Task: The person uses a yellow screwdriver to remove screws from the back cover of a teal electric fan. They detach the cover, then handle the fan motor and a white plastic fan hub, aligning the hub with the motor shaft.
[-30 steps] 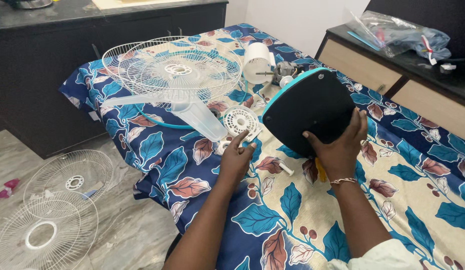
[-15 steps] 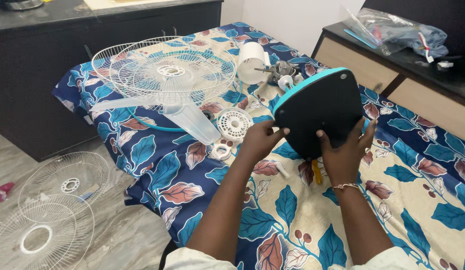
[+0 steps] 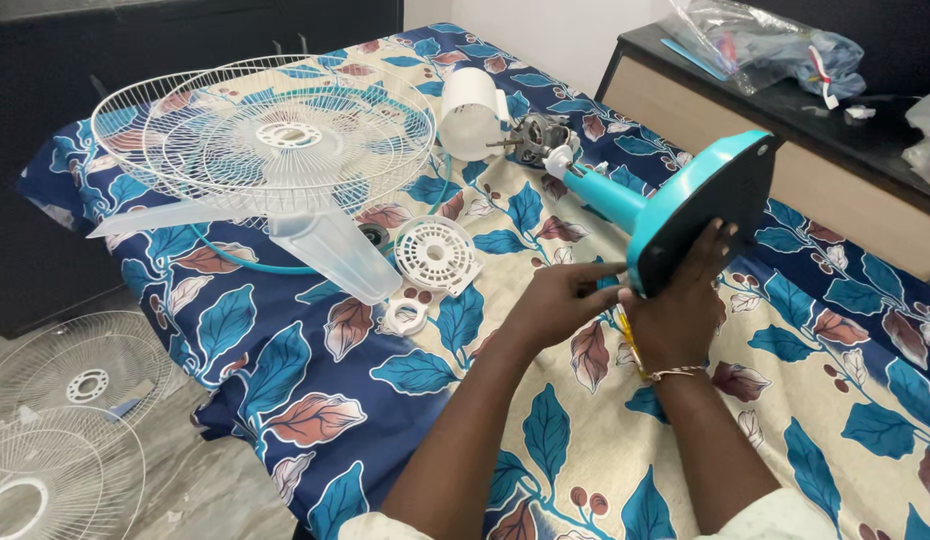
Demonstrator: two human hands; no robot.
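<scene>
1. My right hand (image 3: 685, 300) was clamped on the lower edge of the fan base (image 3: 700, 210), fingers spread flat up its black underside, the thumb hidden behind the teal rim.
2. My left hand (image 3: 555, 300) was half open, its fingers (image 3: 597, 272) stretched out straight toward the base's lower rim; the fingertips met the rim beside my right hand, but I could not tell whether they pinched anything.
3. The base was tipped on edge above the bed (image 3: 585, 430), black underside toward me, with one teal pole (image 3: 600, 193) running from it back to the motor (image 3: 533, 140).
4. On the leaf-print bedspread I counted two wire fan guards (image 3: 270, 135) stacked together, well to the left of my hands.
5. One clear fan blade (image 3: 315, 245) lay partly under those guards.
6. One white round vented cover (image 3: 437, 255) lay just beside the blade, and one small white ring piece (image 3: 405, 315) lay just below it.
7. One white cylindrical motor cover (image 3: 472, 112) lay near the motor at the far side of the bed.
8. On the floor to the left I counted two more wire guards (image 3: 60, 420), overlapping at the picture's edge.
9. One clear plastic bag (image 3: 775, 50) lay on the dark cabinet top to the right.
</scene>
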